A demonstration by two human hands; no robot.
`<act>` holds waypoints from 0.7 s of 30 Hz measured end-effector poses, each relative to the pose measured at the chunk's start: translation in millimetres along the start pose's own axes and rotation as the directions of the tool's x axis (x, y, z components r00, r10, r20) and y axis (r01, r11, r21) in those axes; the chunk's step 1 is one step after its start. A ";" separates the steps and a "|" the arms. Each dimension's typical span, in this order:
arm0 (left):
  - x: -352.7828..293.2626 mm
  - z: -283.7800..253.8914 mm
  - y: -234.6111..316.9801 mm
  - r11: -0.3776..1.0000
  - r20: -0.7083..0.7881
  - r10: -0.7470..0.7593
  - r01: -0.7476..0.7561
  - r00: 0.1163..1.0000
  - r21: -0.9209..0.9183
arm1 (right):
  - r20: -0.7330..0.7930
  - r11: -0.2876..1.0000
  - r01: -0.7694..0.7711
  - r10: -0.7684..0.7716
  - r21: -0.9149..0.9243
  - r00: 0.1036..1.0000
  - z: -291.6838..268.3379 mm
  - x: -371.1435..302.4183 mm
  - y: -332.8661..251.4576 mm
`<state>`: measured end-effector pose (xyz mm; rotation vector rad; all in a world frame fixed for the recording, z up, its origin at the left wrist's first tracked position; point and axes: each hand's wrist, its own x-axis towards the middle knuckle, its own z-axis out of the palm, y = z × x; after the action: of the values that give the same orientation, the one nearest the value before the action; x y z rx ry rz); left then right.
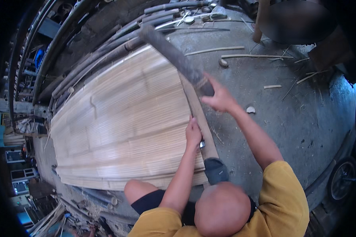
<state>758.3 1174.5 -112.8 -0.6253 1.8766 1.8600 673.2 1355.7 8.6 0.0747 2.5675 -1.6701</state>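
Note:
A large pale mat of flattened, finely split bamboo (122, 118) lies spread before me. At its right edge, over a narrow plank (207, 138), my left hand (193, 133) is closed around a tool with a shiny metal end (202, 144). A thin dark strip runs up from that fist along the mat's edge; whether it is the tool's blade I cannot tell. My right hand (220, 98) has its thumb and fingers around the near end of a thick, dark wooden club (170, 53). The blurred club slants up-left over the mat's far right corner.
Bamboo poles (106, 49) lie stacked along the mat's far side. Loose pale strips (257, 56) and scraps are scattered on the concrete floor (265, 130). A wheel (343, 177) stands at the far right. My dark shoe (216, 170) is by the plank's near end.

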 end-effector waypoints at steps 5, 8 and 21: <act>13.7 -7.5 -37.3 0.982 -0.028 0.123 -0.118 0.992 0.144 | -0.159 0.954 0.296 -0.299 -0.040 0.941 -41.6 9.3 -74.0; -19.5 -11.2 -10.2 0.998 0.031 -0.054 0.055 0.998 -0.019 | -0.304 0.904 0.428 -0.413 -0.018 0.859 -78.7 -6.1 -119.6; -21.4 -17.5 -27.4 0.997 0.045 -0.062 0.064 0.997 -0.047 | 0.081 0.952 -0.164 0.190 -0.257 0.978 39.1 -42.7 115.5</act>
<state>792.0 1157.4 -122.1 -0.6467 1.7689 1.8684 726.8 1366.8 -108.4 0.1906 2.5808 -1.2468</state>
